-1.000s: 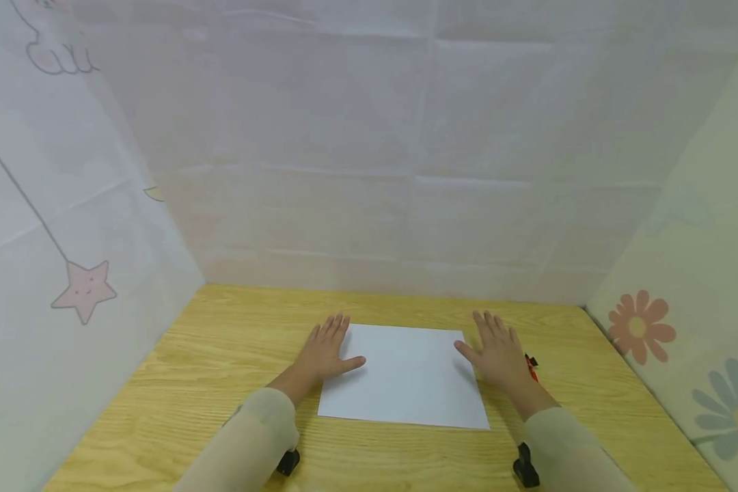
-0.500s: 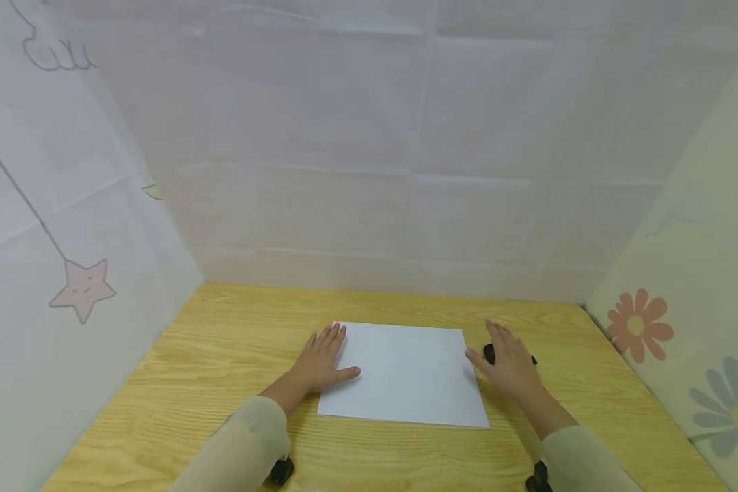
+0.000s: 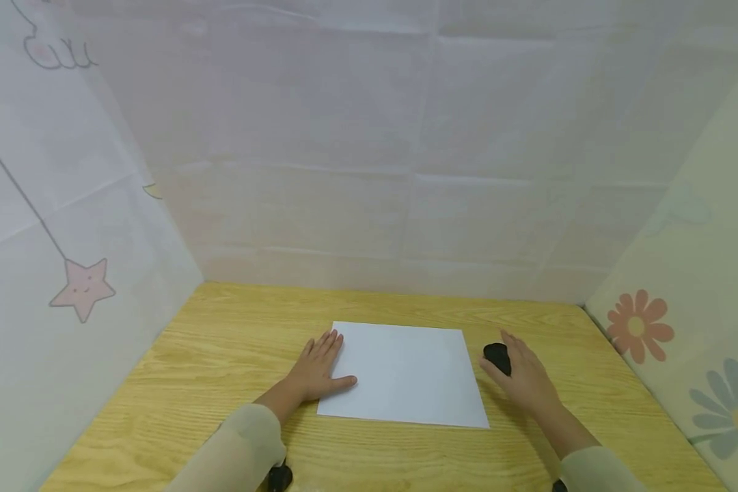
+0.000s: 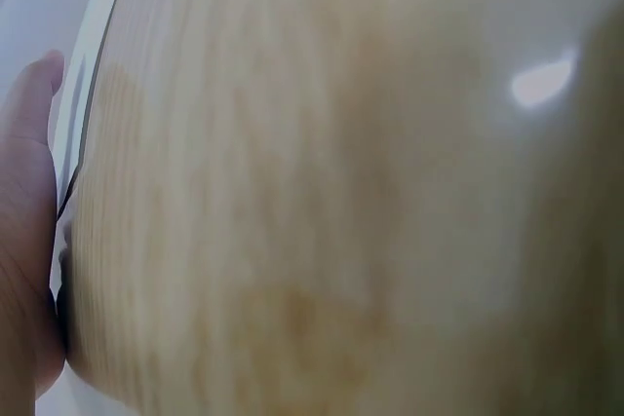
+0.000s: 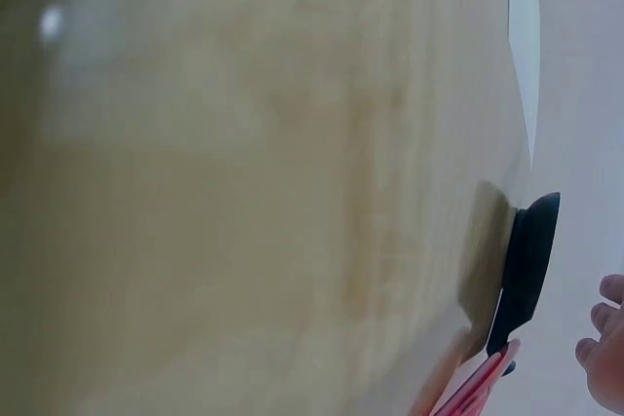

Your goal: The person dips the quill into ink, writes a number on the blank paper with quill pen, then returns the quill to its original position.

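A blank white sheet of paper [image 3: 408, 376] lies on the wooden table. My left hand [image 3: 313, 374] rests across its left edge, fingers spread and thumb reaching over the sheet. To the right of the paper is an object with a rounded black end [image 3: 497, 358], which shows between the thumb and fingers of my right hand [image 3: 531, 386]. In the right wrist view, this black part [image 5: 526, 260] joins a red part [image 5: 480, 385], and a gap separates it from my fingertips [image 5: 610, 287]. The rest of the object is hidden under the hand in the head view.
The wooden tabletop [image 3: 221, 342] meets a pale cloth backdrop [image 3: 369, 205] at the back. Cloth sides printed with a pink star [image 3: 83, 290] and a red flower [image 3: 641, 326] bound it left and right. Black wrist-worn devices [image 3: 279, 476] sit under the sleeves.
My right hand has moved right, off the paper's right edge and over the black-and-red object. My left hand has slid slightly left and nearer; the paper has stayed in place.
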{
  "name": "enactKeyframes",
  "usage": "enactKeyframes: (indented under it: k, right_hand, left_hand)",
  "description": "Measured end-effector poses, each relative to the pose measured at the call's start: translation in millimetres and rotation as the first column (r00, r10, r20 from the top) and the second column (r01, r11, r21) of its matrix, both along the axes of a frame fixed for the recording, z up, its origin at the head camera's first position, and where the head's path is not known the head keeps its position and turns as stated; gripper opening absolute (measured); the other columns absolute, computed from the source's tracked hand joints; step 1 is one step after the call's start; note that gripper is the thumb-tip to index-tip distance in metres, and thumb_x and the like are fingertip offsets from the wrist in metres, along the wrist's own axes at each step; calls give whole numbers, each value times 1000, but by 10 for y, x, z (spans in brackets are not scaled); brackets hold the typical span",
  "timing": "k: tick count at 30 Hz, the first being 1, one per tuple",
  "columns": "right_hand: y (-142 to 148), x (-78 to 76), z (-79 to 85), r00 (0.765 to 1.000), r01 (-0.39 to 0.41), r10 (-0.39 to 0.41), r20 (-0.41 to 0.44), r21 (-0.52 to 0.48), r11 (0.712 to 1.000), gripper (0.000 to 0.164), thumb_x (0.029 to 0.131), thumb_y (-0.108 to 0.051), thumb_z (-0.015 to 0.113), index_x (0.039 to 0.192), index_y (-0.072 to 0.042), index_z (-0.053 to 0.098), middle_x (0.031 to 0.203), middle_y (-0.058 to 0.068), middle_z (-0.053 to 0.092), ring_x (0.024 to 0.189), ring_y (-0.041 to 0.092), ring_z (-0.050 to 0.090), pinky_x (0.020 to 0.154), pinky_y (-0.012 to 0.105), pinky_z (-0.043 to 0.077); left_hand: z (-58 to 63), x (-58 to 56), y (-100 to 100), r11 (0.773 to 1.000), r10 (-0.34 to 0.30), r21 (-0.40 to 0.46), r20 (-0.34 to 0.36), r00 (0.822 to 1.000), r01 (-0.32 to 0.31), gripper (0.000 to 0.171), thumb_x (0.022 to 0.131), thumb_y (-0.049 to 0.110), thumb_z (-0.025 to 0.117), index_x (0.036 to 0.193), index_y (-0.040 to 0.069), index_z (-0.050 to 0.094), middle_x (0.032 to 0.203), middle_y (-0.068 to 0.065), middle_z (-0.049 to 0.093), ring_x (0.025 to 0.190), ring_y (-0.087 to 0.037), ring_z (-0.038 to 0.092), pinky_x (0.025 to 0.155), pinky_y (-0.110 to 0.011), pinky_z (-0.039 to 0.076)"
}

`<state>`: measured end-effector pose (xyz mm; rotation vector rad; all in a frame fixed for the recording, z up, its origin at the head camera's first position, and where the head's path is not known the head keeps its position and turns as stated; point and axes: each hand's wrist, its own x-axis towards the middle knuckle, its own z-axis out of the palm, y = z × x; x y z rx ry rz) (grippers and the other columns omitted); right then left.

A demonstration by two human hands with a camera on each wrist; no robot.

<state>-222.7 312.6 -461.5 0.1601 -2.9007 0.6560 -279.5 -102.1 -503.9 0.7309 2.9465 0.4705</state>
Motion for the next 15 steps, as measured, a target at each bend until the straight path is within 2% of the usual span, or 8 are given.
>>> enactKeyframes:
  k: [7,15]
  right_hand:
    - [84,107,12,1000,0,0,-7,8,1000,85,97,-51,53,152,6,21,153,34,27,138,55,25,107,72,25]
    - [273,221,12,1000,3,-3,11,-26,1000,86,98,-49,52,153,8,18,152,37,26,136,58,26,103,75,27]
  left_hand:
    - [-6,25,-2,998,-13,-56,-7,1000,12,100,89,72,45,157,6,15,165,-13,13,154,-29,11,124,-54,9]
    - [27,49,-5,998,-32,-53,-7,999,32,102,88,73,46,156,3,18,165,-15,15,153,-30,13,123,-54,11]
